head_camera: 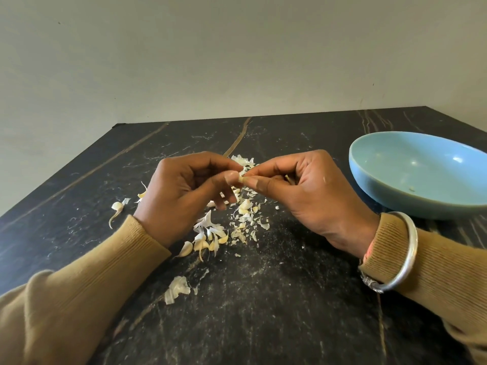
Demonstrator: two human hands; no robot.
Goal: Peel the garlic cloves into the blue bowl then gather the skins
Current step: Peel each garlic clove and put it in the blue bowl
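1. Both hands, left hand (184, 196) and right hand (311, 196), pinch one garlic clove (241, 178) between their fingertips above the table (263, 312).
2. Skins (210, 234) lie scattered beneath.
3. Blue bowl (421, 177) sits right.

bowl (390, 196) right on table (290, 312) | skins (224, 233) centre, left of bowl

My head-worn camera looks forward and down, close over my left hand (184, 196) and right hand (308, 196), across the black veined marble tabletop (263, 299) toward the plain pale wall (237, 54).
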